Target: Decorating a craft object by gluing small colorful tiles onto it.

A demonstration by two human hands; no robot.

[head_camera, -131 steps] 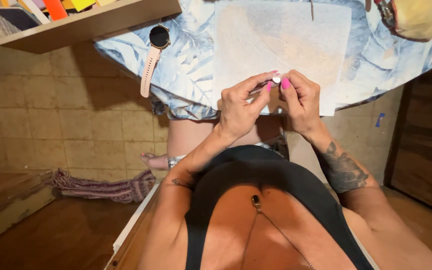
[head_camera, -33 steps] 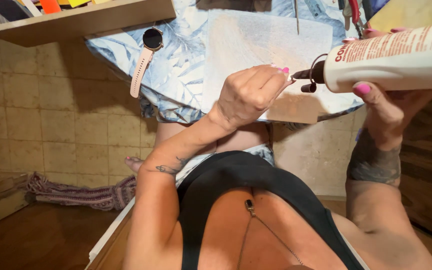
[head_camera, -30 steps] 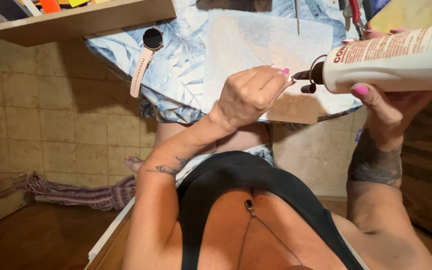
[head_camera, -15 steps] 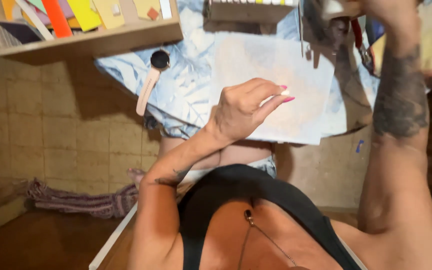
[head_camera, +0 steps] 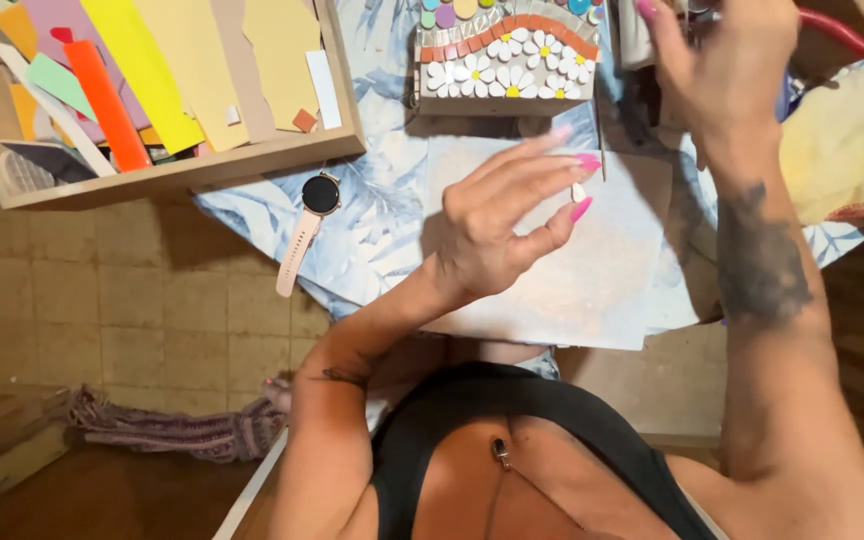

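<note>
My left hand (head_camera: pixel 507 215) is raised over a pale square sheet (head_camera: pixel 592 280) and pinches a small white tile chip (head_camera: pixel 578 192) between thumb and fingertips. My right hand (head_camera: pixel 727 65) reaches to the far edge of the table, beside a red-handled tool (head_camera: pixel 847 35). Its fingers run out of the picture, so what they hold is hidden. A mosaic piece (head_camera: pixel 507 60) with white daisies and an orange arch lies just beyond the sheet.
A wooden tray (head_camera: pixel 182 170) of coloured paper and foam strips stands at the far left. A wristwatch (head_camera: pixel 314 212) with a pink strap lies on the blue leaf-patterned cloth (head_camera: pixel 382 230). A yellow cloth (head_camera: pixel 852 140) lies at the right. Tiled floor shows below the table edge.
My right hand carried the white glue bottle away from the chip, and the bottle is now out of sight. That hand reached to the table's far right. My left hand lifted, still pinching the chip.
</note>
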